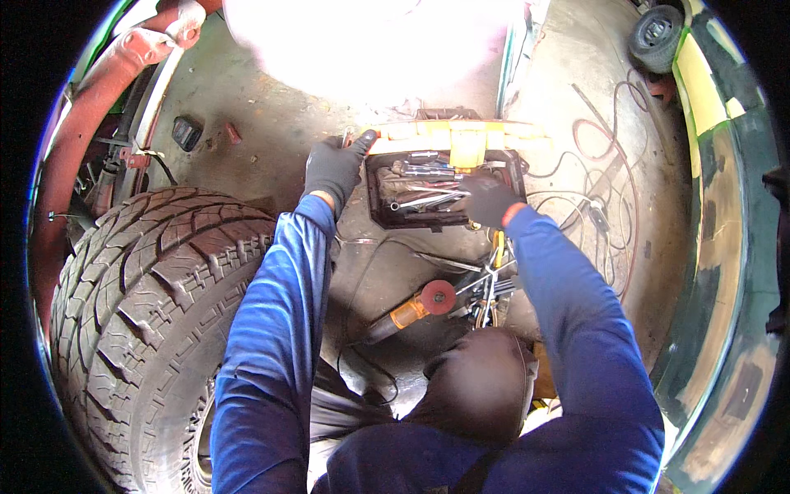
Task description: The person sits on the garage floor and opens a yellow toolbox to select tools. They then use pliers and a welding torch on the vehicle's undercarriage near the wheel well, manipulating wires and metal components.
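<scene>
Toolbox is sitting open, left hand gripping its lid; right hand is reaching over tools, its grip I can't tell.

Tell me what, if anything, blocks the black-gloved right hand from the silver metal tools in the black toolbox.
Nothing visible does: the black-gloved right hand is over the black toolbox's right part, beside the silver metal tools; the orange lid stands beyond them.

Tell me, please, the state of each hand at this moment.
Left hand: closed on the left end of the orange toolbox lid.
Right hand: blurred, over the black toolbox's right side; grip cannot be told.
</scene>
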Available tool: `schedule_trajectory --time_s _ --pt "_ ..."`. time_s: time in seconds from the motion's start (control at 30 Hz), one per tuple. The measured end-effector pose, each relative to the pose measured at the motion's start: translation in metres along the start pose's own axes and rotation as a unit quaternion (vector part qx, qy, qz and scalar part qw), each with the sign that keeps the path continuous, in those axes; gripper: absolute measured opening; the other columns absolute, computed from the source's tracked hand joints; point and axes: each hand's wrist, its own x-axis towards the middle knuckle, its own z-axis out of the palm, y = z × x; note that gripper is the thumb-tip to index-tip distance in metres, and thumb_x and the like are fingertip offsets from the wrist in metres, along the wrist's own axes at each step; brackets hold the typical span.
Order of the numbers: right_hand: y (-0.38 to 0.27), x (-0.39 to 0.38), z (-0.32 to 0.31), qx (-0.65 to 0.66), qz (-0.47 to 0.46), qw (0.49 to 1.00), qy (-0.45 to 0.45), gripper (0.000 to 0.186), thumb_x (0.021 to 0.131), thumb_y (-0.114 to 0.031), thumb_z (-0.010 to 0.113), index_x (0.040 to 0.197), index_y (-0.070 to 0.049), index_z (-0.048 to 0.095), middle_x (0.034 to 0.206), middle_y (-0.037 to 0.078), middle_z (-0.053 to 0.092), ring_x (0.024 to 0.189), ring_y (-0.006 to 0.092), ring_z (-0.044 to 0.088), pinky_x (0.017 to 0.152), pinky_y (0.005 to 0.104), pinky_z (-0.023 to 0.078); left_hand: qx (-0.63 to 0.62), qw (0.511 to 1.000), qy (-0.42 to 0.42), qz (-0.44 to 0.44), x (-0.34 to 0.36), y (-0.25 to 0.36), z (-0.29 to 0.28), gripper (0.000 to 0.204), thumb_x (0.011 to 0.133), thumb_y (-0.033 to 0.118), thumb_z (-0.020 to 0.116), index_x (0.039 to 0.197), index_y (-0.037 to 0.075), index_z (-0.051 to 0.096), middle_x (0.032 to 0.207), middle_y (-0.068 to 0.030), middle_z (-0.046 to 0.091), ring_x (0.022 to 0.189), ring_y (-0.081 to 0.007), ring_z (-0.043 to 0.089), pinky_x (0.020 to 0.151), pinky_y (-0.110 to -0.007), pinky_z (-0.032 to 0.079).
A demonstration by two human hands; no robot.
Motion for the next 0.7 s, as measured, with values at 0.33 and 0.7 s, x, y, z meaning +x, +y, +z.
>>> schedule_trajectory --time_s 0.33,0.7 --pt "-0.048 0.08 0.078 -0.14 0.121 0.981 -0.065 0.045 0.096 -0.015 0.065 0.141 -0.012 0.07 0.138 0.019 0.07 0.127 0.0399 0.07 0.102 0.0514 0.06 -0.001 1.0 0.004 0.002 0.004 0.004 0.0 0.073 0.087 0.062 0.09 0.106 -0.008 0.08 0.073 -0.0155 0.075 0.064 -0.0228 0.074 0.06 -0.039 0.058" --pt "-0.06 -0.079 -0.077 -0.049 0.04 0.972 0.227 0.029 0.088 -0.02 0.073 0.113 -0.006 0.068 0.103 0.016 0.069 0.099 0.0383 0.07 0.089 0.0515 0.059 0.022 0.999 0.018 0.037 0.011 -0.01 0.004 0.073 0.089 0.064 0.085 0.105 -0.007 0.081 0.08 -0.0207 0.079 0.077 -0.0329 0.078 0.077 -0.046 0.06"
